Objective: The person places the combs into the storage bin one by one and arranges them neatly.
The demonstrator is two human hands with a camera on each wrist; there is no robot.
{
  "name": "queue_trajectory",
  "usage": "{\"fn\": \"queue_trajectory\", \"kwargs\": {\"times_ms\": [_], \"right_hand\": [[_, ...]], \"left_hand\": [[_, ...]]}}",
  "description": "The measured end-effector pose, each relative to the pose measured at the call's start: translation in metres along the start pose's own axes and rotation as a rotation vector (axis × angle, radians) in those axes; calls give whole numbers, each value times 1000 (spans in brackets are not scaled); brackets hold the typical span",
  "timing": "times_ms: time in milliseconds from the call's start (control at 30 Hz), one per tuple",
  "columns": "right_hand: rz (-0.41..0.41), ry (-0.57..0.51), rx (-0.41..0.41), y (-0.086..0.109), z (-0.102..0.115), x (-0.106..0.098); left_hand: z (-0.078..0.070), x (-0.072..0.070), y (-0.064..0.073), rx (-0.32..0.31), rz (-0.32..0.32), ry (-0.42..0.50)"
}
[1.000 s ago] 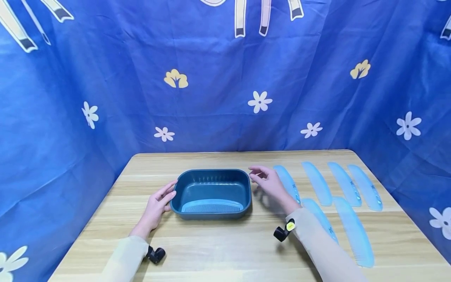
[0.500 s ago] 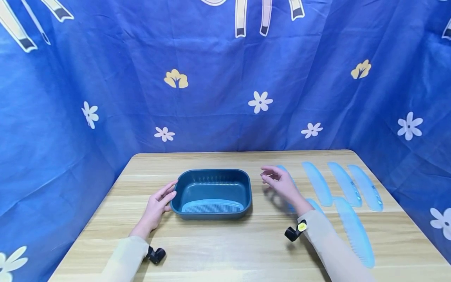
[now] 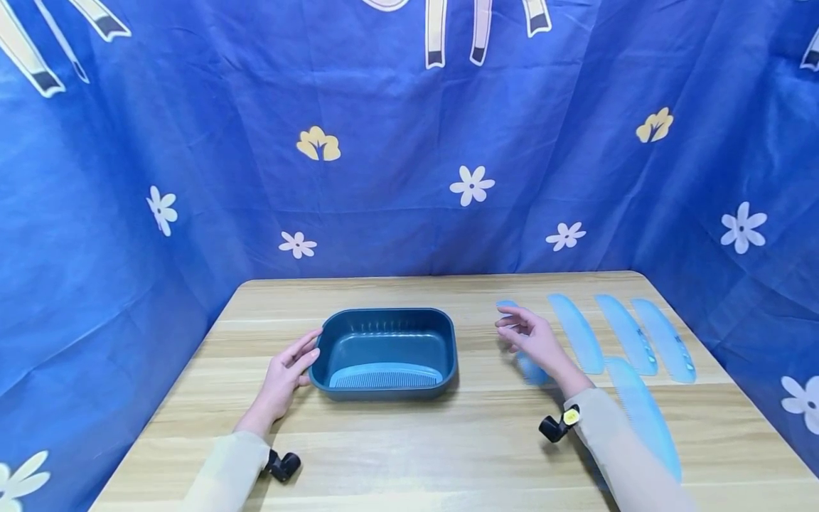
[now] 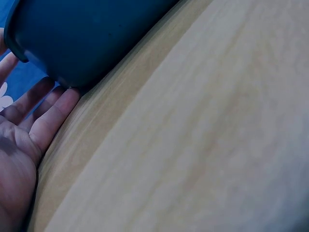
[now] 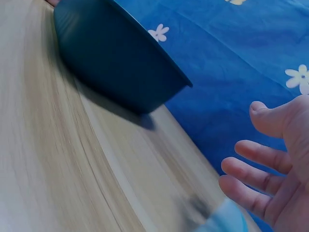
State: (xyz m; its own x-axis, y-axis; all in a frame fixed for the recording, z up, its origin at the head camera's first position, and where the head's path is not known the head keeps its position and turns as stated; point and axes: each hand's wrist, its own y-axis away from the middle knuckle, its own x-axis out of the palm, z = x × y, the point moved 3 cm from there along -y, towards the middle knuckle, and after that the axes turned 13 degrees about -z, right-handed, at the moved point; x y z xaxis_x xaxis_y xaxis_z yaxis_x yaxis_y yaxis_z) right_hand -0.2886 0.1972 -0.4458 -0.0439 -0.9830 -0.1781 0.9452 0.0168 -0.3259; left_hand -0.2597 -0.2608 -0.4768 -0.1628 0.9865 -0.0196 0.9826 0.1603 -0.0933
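A dark teal plastic basin (image 3: 387, 393) stands on the table, with a translucent blue comb (image 3: 386, 375) lying along its near inner side. My left hand (image 3: 281, 377) touches the basin's left end; in the left wrist view its extended fingers (image 4: 55, 116) rest against the basin's lower outer wall (image 4: 87, 38). My right hand (image 3: 537, 341) hovers over another blue comb (image 3: 531, 371), partly covering it, and holds nothing. Seen from the right wrist, its fingers are spread and loosely bent, with a blurred bit of that comb (image 5: 226, 220) below them.
Further right lie more blue combs: a back row with one comb (image 3: 576, 334), a second comb (image 3: 625, 334) and a third comb (image 3: 664, 340), plus a nearer comb (image 3: 646, 412) partly behind my right sleeve (image 3: 630, 455). A blue patterned curtain (image 3: 390, 213) surrounds the wooden table (image 3: 397, 455).
My right hand has moved right, from beside the basin's right end to over the nearest back-row comb. The left hand and the basin have stayed in place.
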Motion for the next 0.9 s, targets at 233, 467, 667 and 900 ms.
{"fn": "queue_trajectory", "kwargs": {"times_ms": [233, 467, 667, 900], "right_hand": [[-43, 78, 17, -1, -6, -17], [-157, 241, 48, -3, -9, -31], [-179, 347, 90, -4, -15, -35], [-186, 462, 87, -3, -17, -32]], "left_hand": [[1, 0, 0, 4, -4, 12], [-2, 0, 1, 8, 0, 15], [-4, 1, 2, 15, 5, 12], [-6, 0, 3, 8, 2, 12]]}}
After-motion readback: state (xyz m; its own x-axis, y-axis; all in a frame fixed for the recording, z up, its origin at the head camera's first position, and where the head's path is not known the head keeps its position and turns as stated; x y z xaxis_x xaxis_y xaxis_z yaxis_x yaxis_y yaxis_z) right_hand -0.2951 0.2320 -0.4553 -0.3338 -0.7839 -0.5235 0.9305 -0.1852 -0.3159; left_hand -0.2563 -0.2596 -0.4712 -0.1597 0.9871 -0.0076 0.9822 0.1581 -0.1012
